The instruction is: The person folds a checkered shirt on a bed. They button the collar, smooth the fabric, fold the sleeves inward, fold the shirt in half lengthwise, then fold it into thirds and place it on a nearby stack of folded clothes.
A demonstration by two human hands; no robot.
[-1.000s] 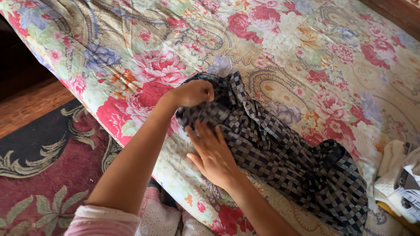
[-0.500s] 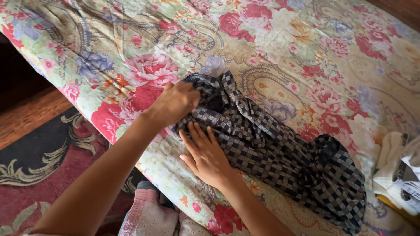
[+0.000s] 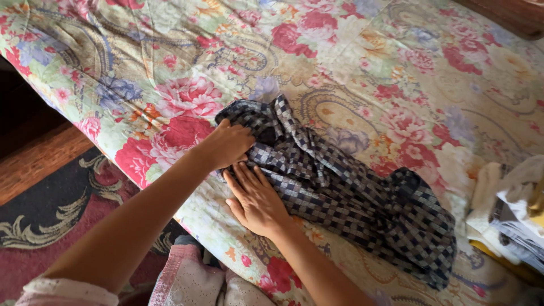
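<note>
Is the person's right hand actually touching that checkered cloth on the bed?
Touching. The head view shows the right hand lying flat, palm down, on the edge of the checkered cloth.

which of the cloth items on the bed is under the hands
The dark checkered garment: the left hand grips its bunched end and the right hand lies flat on it. The pale folded clothes at the right edge lie untouched.
</note>
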